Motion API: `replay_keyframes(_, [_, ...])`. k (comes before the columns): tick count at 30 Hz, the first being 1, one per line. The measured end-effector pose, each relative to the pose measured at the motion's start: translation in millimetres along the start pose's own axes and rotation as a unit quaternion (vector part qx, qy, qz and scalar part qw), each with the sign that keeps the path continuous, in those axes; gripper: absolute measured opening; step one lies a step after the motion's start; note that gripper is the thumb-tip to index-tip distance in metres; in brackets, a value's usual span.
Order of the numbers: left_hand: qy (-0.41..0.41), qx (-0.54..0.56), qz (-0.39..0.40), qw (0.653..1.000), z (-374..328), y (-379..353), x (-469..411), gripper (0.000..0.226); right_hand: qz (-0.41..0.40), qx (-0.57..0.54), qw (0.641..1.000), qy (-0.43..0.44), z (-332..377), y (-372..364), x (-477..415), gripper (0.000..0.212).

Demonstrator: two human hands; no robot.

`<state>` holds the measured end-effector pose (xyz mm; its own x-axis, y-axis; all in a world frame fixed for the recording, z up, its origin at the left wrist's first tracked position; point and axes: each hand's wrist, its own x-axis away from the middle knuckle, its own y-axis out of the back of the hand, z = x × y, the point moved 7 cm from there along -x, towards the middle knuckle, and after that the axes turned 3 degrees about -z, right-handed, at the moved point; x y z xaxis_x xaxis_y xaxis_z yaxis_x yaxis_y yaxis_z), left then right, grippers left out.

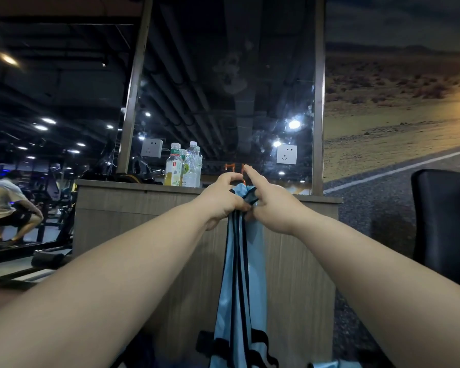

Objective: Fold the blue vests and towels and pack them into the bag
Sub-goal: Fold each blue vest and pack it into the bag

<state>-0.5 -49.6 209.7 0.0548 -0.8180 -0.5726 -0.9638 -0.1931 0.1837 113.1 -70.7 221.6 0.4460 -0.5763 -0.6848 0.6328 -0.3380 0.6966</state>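
Two bare forearms rise from the lower corners to a light-blue fabric vest with black trim [251, 274], which hangs from centre frame to the bottom edge. Left hand [225, 197] grips its bunched top. Right hand [271, 205] pinches a strap, index finger straight up. Behind: grey wooden counter [144, 208], yellow tea bottle [173, 168], clear plastic water bottle [193, 166], white wall socket [286, 154]. Black padded seat [444, 221] at right.

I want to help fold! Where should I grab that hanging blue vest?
Probably grab the blue vest at its top, where the black-edged straps bunch together between the left hand and right hand. Come from the side facing you; below that it hangs limp in front of the wooden counter.
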Motion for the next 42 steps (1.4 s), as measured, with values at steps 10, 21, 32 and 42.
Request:
replay_keyframes(10, [0.006, -0.048, -0.041, 0.998, 5, 6, -7, 0.049, -0.115, 0.284, 0.95, 0.063, 16, 4, 7, 0.07])
replay_keyframes(21, [0.02, 0.114, 0.077, 0.99, 0, 7, 6, 0.037, -0.102, -0.002, 0.994, 0.037, -19, 18, -2, 0.035])
replay_keyframes(32, [0.066, 0.131, 0.124, 0.981, 3, -2, 18, 0.035, -0.041, -0.08, 0.995, 0.046, -11, 8, -3, 0.015])
replay_keyframes(42, [0.111, 0.176, 0.105, 0.973, 11, 6, 19, 0.027, -0.053, -0.09, 0.993, 0.056, -11, 12, 0, 0.017])
